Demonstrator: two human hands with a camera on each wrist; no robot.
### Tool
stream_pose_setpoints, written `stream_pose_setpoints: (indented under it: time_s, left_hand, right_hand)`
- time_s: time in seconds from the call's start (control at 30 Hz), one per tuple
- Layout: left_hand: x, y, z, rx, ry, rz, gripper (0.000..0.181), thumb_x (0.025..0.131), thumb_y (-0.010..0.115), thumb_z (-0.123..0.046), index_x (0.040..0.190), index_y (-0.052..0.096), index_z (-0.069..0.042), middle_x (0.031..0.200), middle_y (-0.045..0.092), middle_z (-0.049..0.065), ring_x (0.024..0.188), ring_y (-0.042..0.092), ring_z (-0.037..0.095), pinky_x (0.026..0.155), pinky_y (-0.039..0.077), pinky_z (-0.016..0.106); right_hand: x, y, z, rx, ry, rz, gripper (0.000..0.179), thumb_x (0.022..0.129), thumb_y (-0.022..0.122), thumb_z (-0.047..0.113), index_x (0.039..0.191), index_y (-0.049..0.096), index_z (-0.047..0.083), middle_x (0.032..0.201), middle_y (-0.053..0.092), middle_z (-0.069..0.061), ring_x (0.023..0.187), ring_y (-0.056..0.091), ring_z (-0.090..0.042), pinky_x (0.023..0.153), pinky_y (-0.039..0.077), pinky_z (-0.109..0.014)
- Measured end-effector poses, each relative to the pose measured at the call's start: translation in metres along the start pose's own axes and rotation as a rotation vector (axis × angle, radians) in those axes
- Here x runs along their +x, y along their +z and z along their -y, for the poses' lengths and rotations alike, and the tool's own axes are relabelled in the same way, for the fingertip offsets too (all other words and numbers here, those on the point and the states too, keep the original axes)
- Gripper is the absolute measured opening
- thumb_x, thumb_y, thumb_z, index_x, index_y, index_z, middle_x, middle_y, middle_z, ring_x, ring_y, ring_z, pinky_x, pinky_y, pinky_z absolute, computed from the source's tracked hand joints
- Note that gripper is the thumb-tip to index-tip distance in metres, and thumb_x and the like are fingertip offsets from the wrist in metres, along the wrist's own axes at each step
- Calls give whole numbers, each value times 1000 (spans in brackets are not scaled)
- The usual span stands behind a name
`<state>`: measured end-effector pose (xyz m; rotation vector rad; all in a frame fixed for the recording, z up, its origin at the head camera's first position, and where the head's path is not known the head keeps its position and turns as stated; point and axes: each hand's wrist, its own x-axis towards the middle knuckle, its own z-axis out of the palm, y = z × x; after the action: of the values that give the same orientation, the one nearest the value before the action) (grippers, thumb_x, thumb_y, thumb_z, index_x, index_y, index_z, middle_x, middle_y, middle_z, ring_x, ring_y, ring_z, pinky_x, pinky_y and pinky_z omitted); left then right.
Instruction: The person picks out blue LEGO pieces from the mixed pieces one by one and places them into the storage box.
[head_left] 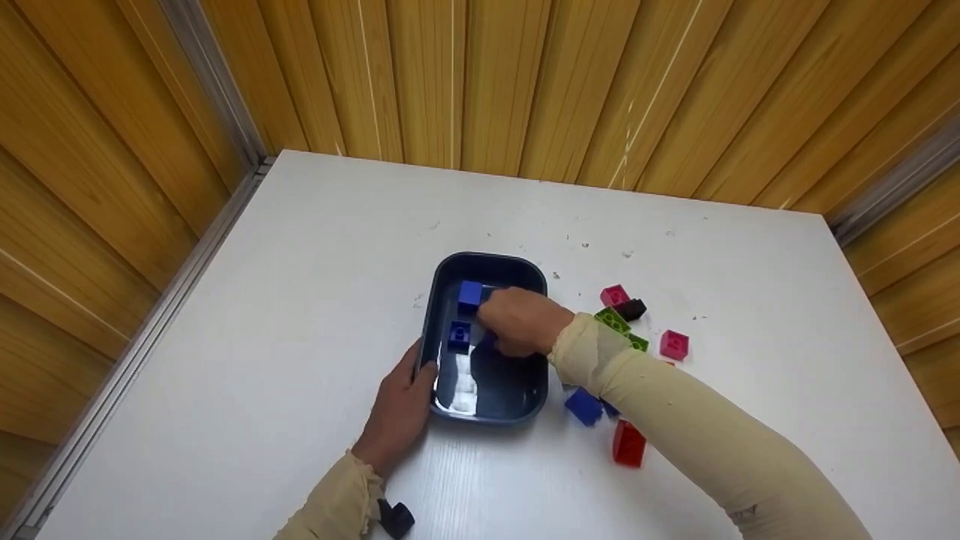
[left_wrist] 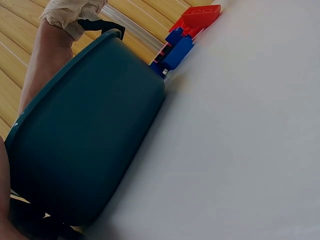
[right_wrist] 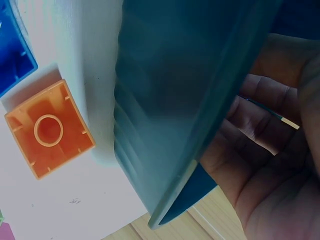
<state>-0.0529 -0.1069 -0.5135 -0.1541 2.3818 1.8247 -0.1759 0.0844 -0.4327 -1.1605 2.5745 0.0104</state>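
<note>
A dark blue-green tray (head_left: 489, 418) stands on the white table. My left hand (head_left: 401, 409) grips its left side near the front, thumb at the rim. Inside lie a blue brick (head_left: 470, 293) and a darker blue brick (head_left: 460, 334). My right hand (head_left: 525, 321) reaches over the right rim into the tray, beside these bricks, with its fingers bent. In the right wrist view, that hand's fingers curl behind the tray wall (right_wrist: 170, 90). Their tips are hidden, so I cannot see whether they hold anything.
Right of the tray lie loose bricks: pink (head_left: 674, 345), black (head_left: 632, 309), green (head_left: 613, 320), blue (head_left: 584, 406), red (head_left: 628, 444) and an orange brick (right_wrist: 50, 129). My right forearm partly covers this group. Wood-patterned panels (head_left: 495, 90) enclose the table.
</note>
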Motion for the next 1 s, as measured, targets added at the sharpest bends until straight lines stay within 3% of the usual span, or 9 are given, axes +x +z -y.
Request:
stream_pose_setpoints:
  time_s: [0.27,0.5,0.67,1.0]
  left_hand:
    - [1,2,-1,-13,-46,14,56,109,45,-30,162,36,-15,156,48,7,142,43,22,116,34,49]
    - [1,0,0,2,-32,6,55,109,44,-29,162,37,-13,154,50,10,124,52,23,108,40,48]
    - [0,1,0,-10,-47,12,55,109,45,-30,162,36,-16,155,49,7,130,50,21,112,38,48]
    - [1,-1,2,4,-43,5,56,109,46,-30,162,37,-16,155,49,10,138,46,24,115,35,50]
  right_hand:
    - [-4,-4,-1,21,-13,-16,9,85,78,1,90,77,8,81,74,-6,64,59,-15,65,57,-34]
    - [-13,-16,0,20,-32,-34,21,88,77,5,109,78,6,96,76,-9,80,70,-20,79,61,-37]
    - [-27,-29,0,8,-31,-70,26,89,78,9,115,77,7,99,75,-8,84,69,-19,83,60,-38]
    - [-55,-51,-10,5,90,-37,39,88,84,16,125,74,8,107,73,-10,91,70,-24,86,60,-42]
